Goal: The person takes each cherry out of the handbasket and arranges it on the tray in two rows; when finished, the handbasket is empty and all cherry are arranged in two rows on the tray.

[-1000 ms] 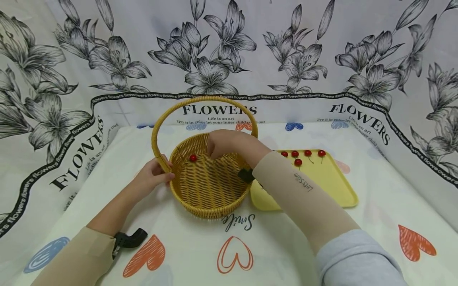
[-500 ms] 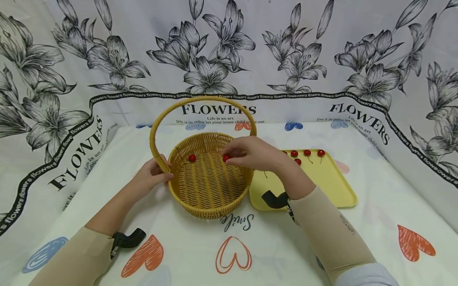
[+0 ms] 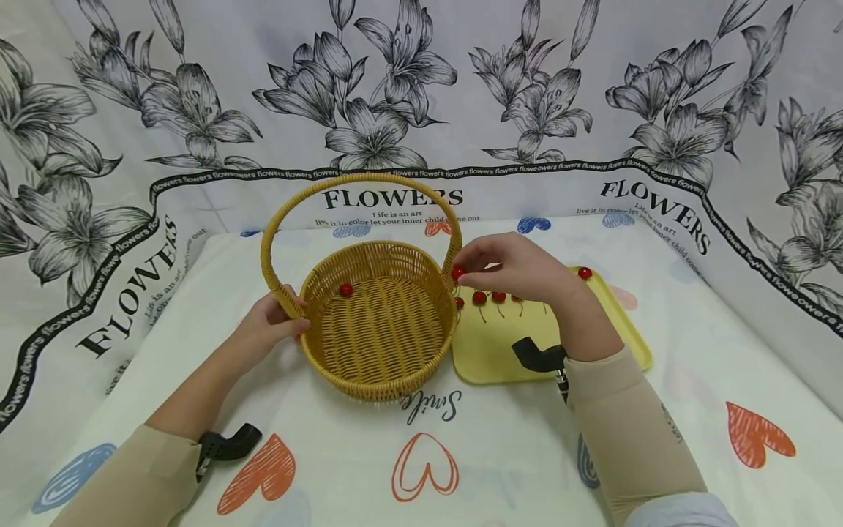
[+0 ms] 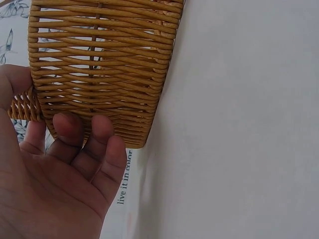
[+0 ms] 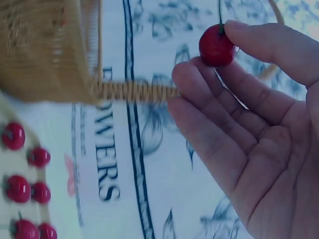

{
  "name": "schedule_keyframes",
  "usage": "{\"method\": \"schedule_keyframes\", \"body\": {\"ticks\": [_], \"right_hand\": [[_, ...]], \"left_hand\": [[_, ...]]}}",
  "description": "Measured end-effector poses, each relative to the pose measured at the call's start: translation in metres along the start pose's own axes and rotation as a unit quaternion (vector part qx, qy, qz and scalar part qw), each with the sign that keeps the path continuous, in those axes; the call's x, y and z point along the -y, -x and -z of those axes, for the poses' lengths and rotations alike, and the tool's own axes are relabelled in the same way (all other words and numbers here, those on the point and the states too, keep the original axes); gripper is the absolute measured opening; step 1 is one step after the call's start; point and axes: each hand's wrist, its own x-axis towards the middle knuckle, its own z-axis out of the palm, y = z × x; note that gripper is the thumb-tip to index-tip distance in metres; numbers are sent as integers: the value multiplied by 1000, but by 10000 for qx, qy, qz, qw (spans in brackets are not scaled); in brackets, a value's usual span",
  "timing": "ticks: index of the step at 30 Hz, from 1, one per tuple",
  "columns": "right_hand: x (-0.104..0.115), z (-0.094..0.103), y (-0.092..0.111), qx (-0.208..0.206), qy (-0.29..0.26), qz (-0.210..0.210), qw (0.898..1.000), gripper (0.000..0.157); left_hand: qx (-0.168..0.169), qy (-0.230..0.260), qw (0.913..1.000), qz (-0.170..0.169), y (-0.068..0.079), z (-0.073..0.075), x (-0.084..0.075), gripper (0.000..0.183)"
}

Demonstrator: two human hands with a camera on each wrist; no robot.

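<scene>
A brown wicker basket (image 3: pixel 382 329) with a tall hoop handle stands upright on the table, one red cherry (image 3: pixel 345 290) inside it. My left hand (image 3: pixel 268 322) grips the basket at its left side, by the foot of the handle. Seen from the left wrist, the thumb lies over the rim and the curled fingers (image 4: pixel 102 130) are against the woven outer wall. Just right of the basket, my right hand (image 3: pixel 516 271) pinches another cherry (image 5: pixel 218 46) between thumb and fingers; its green stem points up in the right wrist view.
A yellow tray (image 3: pixel 494 359) sits right of the basket, partly under my right hand and forearm. Several cherries with stems lie along its far side, one cherry (image 3: pixel 584 273) at the far right corner. A floral cloth (image 3: pixel 382 88) hangs behind the table.
My right hand reached into the basket, took up a cherry there and has carried it right, out past the rim to beside the tray. My left hand keeps its grip on the basket.
</scene>
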Motion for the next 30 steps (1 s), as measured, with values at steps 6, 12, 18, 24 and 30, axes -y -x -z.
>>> {"method": "schedule_keyframes", "body": {"ticks": [6, 12, 18, 24, 30], "right_hand": [[-29, 23, 5, -336, 116, -379, 9987, 29], [-61, 45, 16, -752, 59, -975, 9924, 33], [-92, 63, 28, -864, 107, -1358, 9869, 44], [-122, 75, 39, -686, 586, -1757, 9803, 48], [-144, 77, 46, -343, 499, -2164, 9744, 47]], "left_hand": [[-37, -83, 9999, 58, 1, 2, 2, 21], [-14, -213, 9997, 98, 2, 2, 0, 22], [18, -175, 9998, 83, 0, 0, -3, 23], [22, -119, 9999, 114, -2, 1, -2, 23], [39, -121, 9999, 105, 0, 2, 1, 23]]}}
